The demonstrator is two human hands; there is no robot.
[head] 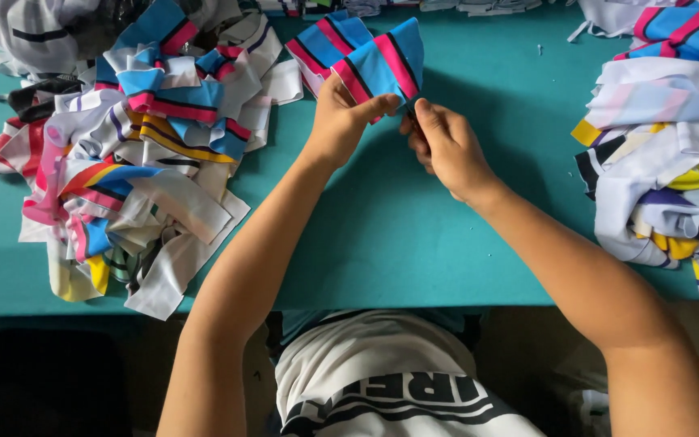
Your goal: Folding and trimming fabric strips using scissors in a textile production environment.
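Observation:
Over the teal table [382, 235] my left hand [340, 121] pinches a blue fabric piece with pink and black stripes [382, 61], thumb on its lower edge. Close beside it, my right hand [445, 146] grips the same piece at its lower right corner with the fingertips. Whether a small tool sits in the right hand is hidden. The far end of the striped piece lies on the table toward the back.
A big heap of striped and white fabric scraps [135, 154] covers the table's left side. Another stack of folded fabric pieces [665, 154] lies at the right edge. More cloth lines the back edge [479, 6]. The table's front edge runs just before my torso.

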